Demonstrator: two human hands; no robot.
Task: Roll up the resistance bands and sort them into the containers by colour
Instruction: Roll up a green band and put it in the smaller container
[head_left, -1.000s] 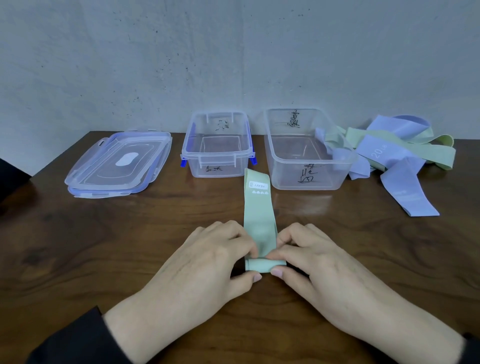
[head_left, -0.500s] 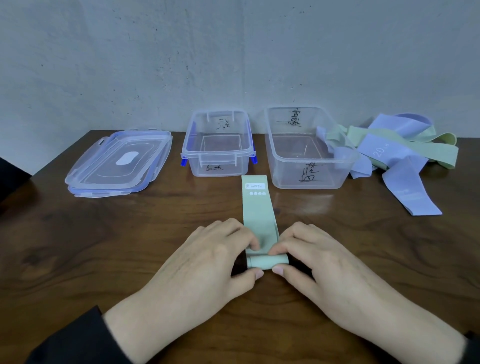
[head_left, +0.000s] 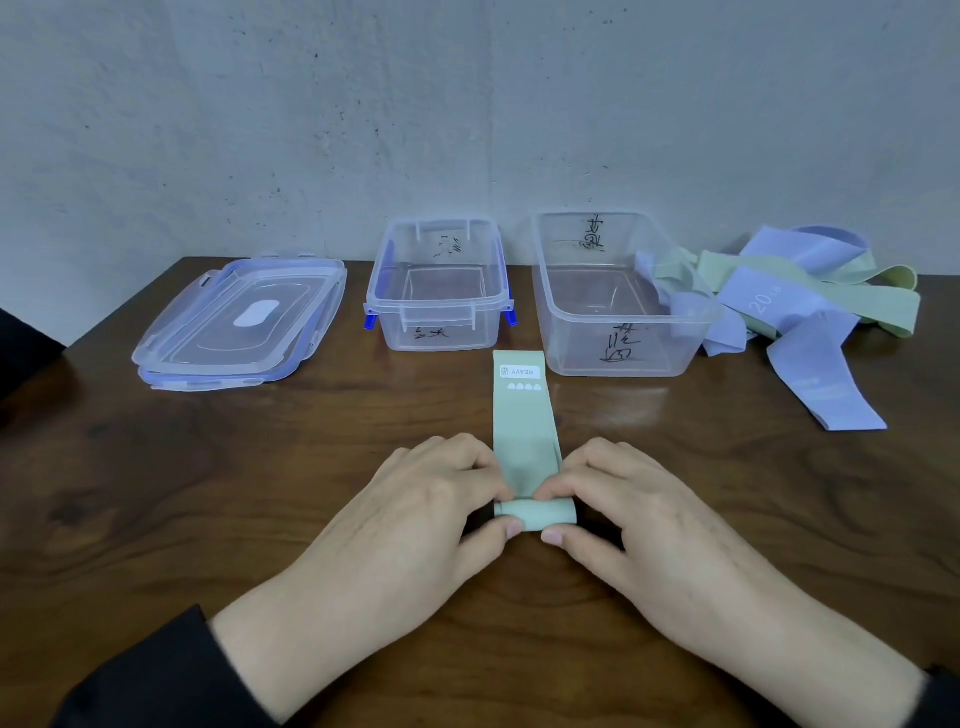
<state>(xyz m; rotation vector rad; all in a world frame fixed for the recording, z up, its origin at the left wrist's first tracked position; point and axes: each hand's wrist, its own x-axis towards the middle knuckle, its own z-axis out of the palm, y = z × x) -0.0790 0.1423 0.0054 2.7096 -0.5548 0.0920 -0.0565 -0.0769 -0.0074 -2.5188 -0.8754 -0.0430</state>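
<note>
Green band (head_left: 525, 415) lies between containers (head_left: 437, 306), unobstructed

table (head_left: 208, 493): dark glossy wood | containers (head_left: 436, 291): clear smooth plastic | green band (head_left: 524, 426): matt (rubbery)

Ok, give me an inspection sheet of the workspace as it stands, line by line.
Surface: dark wooden table.
Job's things: green band flat, near end rolled; small container and large container hold no bands; pile of bands, purple and green, right of them.
Clutter: stacked lids at left.
Grippers: left hand and right hand pinch the roll.
Cables: nothing seen.
Surroundings: grey wall.
</note>
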